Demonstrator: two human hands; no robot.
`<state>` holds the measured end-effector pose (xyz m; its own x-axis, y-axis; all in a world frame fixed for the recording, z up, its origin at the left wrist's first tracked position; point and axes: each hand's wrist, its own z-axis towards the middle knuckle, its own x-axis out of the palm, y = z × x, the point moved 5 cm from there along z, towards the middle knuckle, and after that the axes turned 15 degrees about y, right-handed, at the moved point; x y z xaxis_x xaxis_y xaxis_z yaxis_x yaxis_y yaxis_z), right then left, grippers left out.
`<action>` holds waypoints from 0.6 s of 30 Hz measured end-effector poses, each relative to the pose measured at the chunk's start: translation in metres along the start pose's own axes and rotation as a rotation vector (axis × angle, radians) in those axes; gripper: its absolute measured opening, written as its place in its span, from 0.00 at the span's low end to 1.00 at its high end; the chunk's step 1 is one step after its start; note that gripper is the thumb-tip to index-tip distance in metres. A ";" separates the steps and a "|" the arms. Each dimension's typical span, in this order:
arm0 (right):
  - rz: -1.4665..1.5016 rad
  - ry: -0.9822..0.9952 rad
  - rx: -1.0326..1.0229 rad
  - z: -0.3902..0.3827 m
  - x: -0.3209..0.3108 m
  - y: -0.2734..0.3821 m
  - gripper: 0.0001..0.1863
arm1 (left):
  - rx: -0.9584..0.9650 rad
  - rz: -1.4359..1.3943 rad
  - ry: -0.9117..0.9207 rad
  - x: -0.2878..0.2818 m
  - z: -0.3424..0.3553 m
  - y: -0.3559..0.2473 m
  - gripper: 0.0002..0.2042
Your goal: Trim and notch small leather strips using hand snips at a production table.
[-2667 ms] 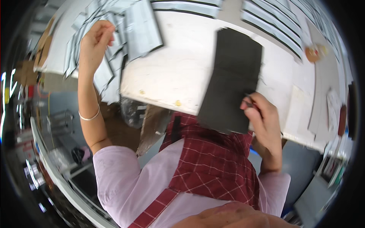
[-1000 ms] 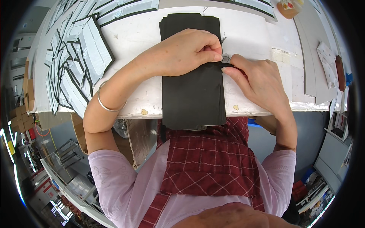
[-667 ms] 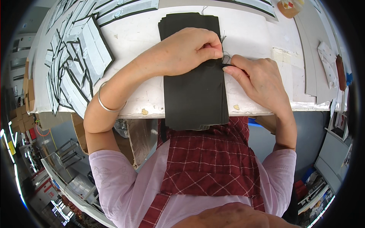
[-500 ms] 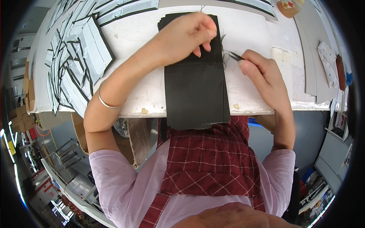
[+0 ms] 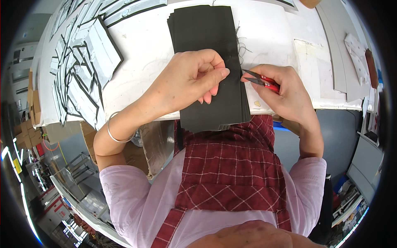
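A stack of flat black rectangular pieces [image 5: 204,33] lies lengthwise before me, its near end hanging past the table edge. My left hand [image 5: 197,78] is over the middle of the stack, thumb and forefinger pinched together near its right side; anything between them is too small to make out. In my right hand [image 5: 287,91] is a pair of red-handled thread snips [image 5: 271,84], their dark blades parted and pointing left at the stack's right edge. Loose dark threads [image 5: 242,46] stick out along that edge, farther from me.
On the left of the white table [image 5: 140,45] is a heap of pale pieces with black borders [image 5: 91,53]. Grey boards [image 5: 331,49], a white perforated piece [image 5: 355,58] and a brown-red object [image 5: 371,68] lie to the right. A cardboard box [image 5: 155,149] stands below the table edge.
My left hand has come back toward me along the stack, still pinched. My right hand has also come nearer, and the snips now show both blades and their red handles beside the stack.
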<state>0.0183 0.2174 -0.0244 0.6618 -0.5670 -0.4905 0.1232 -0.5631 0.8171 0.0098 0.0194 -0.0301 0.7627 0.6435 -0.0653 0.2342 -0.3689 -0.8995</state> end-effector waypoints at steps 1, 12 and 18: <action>-0.001 -0.002 0.001 -0.001 0.002 -0.001 0.15 | 0.002 0.001 0.002 0.000 0.001 0.001 0.09; 0.272 0.094 -0.029 0.004 0.011 -0.008 0.15 | 0.157 0.747 -0.120 0.016 0.012 -0.020 0.20; 0.105 -0.158 -0.034 0.003 -0.001 -0.004 0.22 | 0.136 0.409 -0.010 -0.003 0.010 -0.016 0.18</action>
<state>0.0148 0.2181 -0.0287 0.5485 -0.7103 -0.4411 0.0861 -0.4768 0.8748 -0.0026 0.0302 -0.0196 0.7703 0.4690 -0.4321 -0.1684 -0.5039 -0.8472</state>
